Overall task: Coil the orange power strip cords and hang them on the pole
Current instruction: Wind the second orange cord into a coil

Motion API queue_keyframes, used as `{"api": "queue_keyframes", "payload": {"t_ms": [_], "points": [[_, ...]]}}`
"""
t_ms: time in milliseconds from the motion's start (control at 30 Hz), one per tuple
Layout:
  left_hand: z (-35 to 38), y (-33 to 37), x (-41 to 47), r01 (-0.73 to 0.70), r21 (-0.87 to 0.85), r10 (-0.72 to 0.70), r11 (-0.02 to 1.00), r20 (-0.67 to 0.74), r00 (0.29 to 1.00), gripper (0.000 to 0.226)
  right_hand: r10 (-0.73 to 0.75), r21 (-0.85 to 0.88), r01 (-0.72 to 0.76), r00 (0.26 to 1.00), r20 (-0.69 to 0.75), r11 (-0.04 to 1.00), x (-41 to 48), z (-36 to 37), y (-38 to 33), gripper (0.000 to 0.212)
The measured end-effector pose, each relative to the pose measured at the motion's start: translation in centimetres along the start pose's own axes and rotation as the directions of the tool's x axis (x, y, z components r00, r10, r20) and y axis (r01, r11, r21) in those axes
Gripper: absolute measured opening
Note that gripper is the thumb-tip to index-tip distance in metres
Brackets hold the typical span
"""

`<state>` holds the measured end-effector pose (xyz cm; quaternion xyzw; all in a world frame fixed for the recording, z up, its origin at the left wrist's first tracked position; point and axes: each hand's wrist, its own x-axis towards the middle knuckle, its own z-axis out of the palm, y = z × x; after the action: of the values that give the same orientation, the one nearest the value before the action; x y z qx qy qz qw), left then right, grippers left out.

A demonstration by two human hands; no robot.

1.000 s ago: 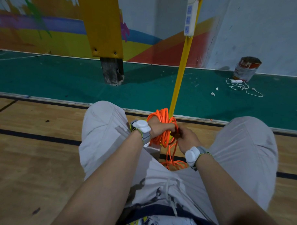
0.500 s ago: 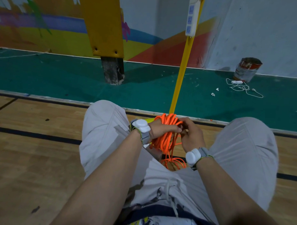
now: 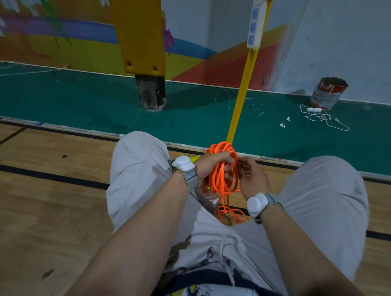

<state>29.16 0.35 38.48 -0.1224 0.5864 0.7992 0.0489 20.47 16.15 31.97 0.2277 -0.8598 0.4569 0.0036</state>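
Orange cord (image 3: 220, 186) partly behind left hand (image 3: 211, 165)

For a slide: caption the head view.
Left hand grips the orange cord coil, right hand beside it, yellow pole ahead.

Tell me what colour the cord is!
Bright orange. The cord shows best in the head view, coiled in the left hand.
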Motion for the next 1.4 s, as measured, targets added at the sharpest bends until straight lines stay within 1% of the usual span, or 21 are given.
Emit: {"api": "queue_keyframes", "payload": {"t_ms": [33, 100, 233, 333, 400, 433, 500, 567, 633, 733, 800, 933, 1000, 1067, 1133, 1167, 1233, 1267, 1333, 1367, 1400], "points": [[0.0, 0.1, 0.1, -0.006, -0.019, 0.006, 1.000, -0.012, 1.000, 0.015, 0.035, -0.009, -0.034, 0.997, 0.071, 0.999, -0.1, 0.3, 0.2, 0.044], [-0.1, 0.2, 0.1, -0.013, -0.051, 0.012, 0.999, -0.016, 1.000, 0.014, 0.079, -0.043, -0.074, 0.987, 0.141, 0.996, -0.3, 0.5, 0.3, 0.050], [-0.4, 0.3, 0.3, 0.014, -0.076, -0.013, 0.997, 0.022, 1.000, 0.018, 0.122, -0.099, -0.109, 0.982, 0.141, 0.989, 0.1, 0.5, 0.7, 0.034], [-0.2, 0.3, 0.1, 0.048, -0.072, -0.043, 0.996, 0.074, 0.996, 0.018, 0.164, -0.146, -0.145, 0.978, 0.132, 0.979, 0.4, 0.6, 0.9, 0.029], [0.0, 0.5, -0.1, 0.068, -0.071, -0.059, 0.995, 0.117, 0.991, 0.019, 0.153, -0.132, -0.141, 0.985, 0.079, 0.981, 0.3, 0.4, 0.5, 0.031], [-0.1, 0.6, -0.2, 0.081, -0.073, -0.071, 0.994, 0.133, 0.989, 0.019, 0.131, -0.108, -0.128, 0.991, 0.020, 0.986, 0.2, 0.1, 0.2, 0.029], [-0.3, 0.7, -0.2, 0.106, -0.080, -0.092, 0.991, 0.167, 0.982, 0.022, 0.087, -0.027, -0.091, 0.988, -0.130, 0.995, -0.1, -0.6, -0.3, 0.019], [-0.7, 0.7, -0.2, 0.116, -0.087, -0.096, 0.989, 0.201, 0.975, 0.024, 0.033, 0.032, -0.026, 0.970, -0.242, 0.999, -0.1, -1.3, -0.9, 0.018], [-0.7, 0.6, -0.3, 0.130, -0.096, -0.106, 0.987, 0.223, 0.969, 0.025, -0.012, 0.018, 0.017, 0.962, -0.273, 1.000, -0.1, -1.5, -1.0, 0.021], [-0.5, 0.6, -0.4, 0.159, -0.092, -0.131, 0.983, 0.253, 0.959, 0.021, -0.039, -0.010, 0.037, 0.971, -0.236, 0.999, -0.2, -1.2, -1.1, 0.023], [-0.5, 0.6, -0.5, 0.159, -0.056, -0.139, 0.986, 0.266, 0.954, 0.020, -0.026, -0.030, 0.020, 0.977, -0.209, 0.999, -0.2, -0.9, -1.0, 0.026], [-0.4, 0.3, -0.5, 0.130, 0.030, -0.134, 0.991, 0.265, 0.955, 0.029, -0.009, -0.051, 0.001, 0.987, -0.163, 0.999, 0.0, -0.6, -0.2, 0.037], [-0.4, 0.0, -0.4, 0.121, 0.047, -0.129, 0.992, 0.263, 0.956, 0.031, 0.006, -0.039, -0.012, 0.988, -0.154, 0.999, 0.0, -0.5, 0.2, 0.036], [-0.3, 0.0, -0.3, 0.127, 0.033, -0.131, 0.991, 0.254, 0.958, 0.029, 0.012, -0.052, -0.021, 0.987, -0.162, 0.998, -0.1, -0.7, -0.2, 0.032], [-0.3, 0.2, -0.2, 0.136, -0.029, -0.125, 0.990, 0.242, 0.962, 0.024, 0.027, -0.056, -0.037, 0.985, -0.170, 0.998, -0.1, -0.9, -0.5, 0.025], [-0.3, 0.2, -0.2, 0.137, -0.071, -0.117, 0.988, 0.238, 0.964, 0.022, 0.038, -0.057, -0.047, 0.988, -0.150, 0.997, -0.1, -0.9, -0.5, 0.023], [-0.3, 0.3, -0.1, 0.119, -0.142, -0.085, 0.983, 0.224, 0.971, 0.021, 0.068, -0.087, -0.074, 0.995, -0.073, 0.993, 0.0, -0.9, -0.4, 0.018], [-0.4, 0.3, 0.0, 0.101, -0.175, -0.061, 0.979, 0.216, 0.974, 0.021, 0.094, -0.137, -0.095, 0.996, -0.015, 0.986, 0.0, -0.8, -0.1, 0.014], [-0.4, 0.3, 0.2, 0.060, -0.254, -0.009, 0.965, 0.196, 0.981, 0.022, 0.114, -0.280, -0.070, 0.983, 0.144, 0.957, 0.0, -0.4, 0.3, 0.011], [-0.5, 0.3, 0.4, 0.041, -0.296, 0.014, 0.954, 0.181, 0.983, 0.022, 0.117, -0.336, -0.037, 0.968, 0.221, 0.941, -0.1, -0.2, 0.4, 0.014], [-0.6, 0.4, 0.5, 0.023, -0.334, 0.034, 0.942, 0.165, 0.986, 0.022, 0.124, -0.358, -0.018, 0.953, 0.277, 0.934, -0.2, 0.0, 0.3, 0.016]]}}
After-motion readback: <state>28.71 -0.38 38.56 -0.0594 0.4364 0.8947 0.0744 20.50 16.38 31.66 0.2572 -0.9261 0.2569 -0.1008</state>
